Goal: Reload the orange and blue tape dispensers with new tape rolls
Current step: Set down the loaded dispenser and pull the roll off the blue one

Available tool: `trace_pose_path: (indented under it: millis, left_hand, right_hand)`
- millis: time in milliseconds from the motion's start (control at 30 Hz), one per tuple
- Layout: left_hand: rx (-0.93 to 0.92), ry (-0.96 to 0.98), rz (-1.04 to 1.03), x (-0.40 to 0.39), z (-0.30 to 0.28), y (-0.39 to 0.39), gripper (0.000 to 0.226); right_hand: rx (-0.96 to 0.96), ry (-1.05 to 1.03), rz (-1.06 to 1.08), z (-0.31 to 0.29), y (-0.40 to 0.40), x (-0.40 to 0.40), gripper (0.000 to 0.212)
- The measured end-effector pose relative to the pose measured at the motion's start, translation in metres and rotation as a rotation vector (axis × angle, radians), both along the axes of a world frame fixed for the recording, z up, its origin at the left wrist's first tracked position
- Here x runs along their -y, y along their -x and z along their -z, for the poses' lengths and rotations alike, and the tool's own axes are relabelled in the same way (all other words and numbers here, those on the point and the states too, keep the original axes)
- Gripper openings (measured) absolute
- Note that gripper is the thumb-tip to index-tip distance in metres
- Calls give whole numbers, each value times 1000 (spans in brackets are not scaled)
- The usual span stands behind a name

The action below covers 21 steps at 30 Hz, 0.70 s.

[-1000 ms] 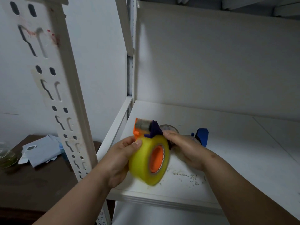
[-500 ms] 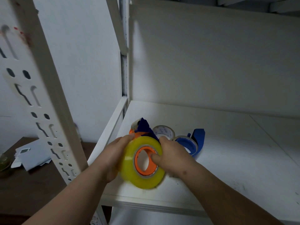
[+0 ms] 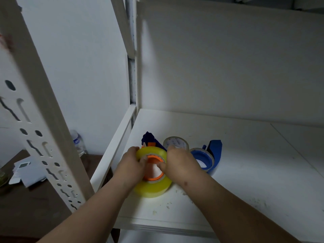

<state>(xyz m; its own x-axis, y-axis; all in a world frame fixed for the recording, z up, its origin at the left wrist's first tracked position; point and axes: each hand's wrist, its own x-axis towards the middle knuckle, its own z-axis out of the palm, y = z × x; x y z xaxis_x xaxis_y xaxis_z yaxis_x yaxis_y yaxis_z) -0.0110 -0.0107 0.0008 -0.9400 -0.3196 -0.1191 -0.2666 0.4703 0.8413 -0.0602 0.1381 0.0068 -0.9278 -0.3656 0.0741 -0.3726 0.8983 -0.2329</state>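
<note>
Yellow tape roll (image 3: 152, 187) lies flat on shelf (image 3: 245, 181), hole up, between both hands. Left hand (image 3: 130, 166) and right hand (image 3: 180, 165) grip rim, thumbs pressing orange hub (image 3: 152, 159). Blue dispenser (image 3: 210, 158) just right of right hand.

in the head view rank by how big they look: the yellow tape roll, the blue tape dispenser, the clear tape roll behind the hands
1. yellow tape roll, largest, though it is also nearest the camera.
2. blue tape dispenser, somewhat smaller, partly hidden by the right hand.
3. clear tape roll, smallest, though it sits farther back and is partly hidden.
</note>
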Motion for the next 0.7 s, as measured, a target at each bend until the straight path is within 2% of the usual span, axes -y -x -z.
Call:
trace_pose_path:
  millis: [133, 200, 267, 367, 433, 567, 633, 700]
  left_hand:
    - [37, 63, 49, 0, 6, 1, 50]
    - [25, 52, 47, 1, 6, 3, 45]
    - [20, 54, 28, 0, 6, 4, 45]
    - [40, 297, -2, -4, 7, 4, 58]
    - [-24, 452, -17, -9, 5, 2, 64]
    - [-176, 537, 19, -27, -3, 0, 52]
    - [-184, 555, 47, -37, -6, 0, 51]
    - [-183, 564, 81, -46, -8, 0, 51]
  right_hand:
    - [-12, -36, -36, 0, -1, 1, 38]
    - [-27, -40, -69, -5, -2, -2, 40]
    - [-56, -12, -99, -10, -4, -8, 33]
    - [-138, 68, -79, -19, -9, -21, 24]
    - [-195, 133, 10, -25, -8, -34, 22]
    - [-277, 212, 257, -30, 2, -73, 20]
    - [-245, 248, 423, -26, 9, -94, 35]
    - [-66, 304, 565, -18, 12, -107, 55]
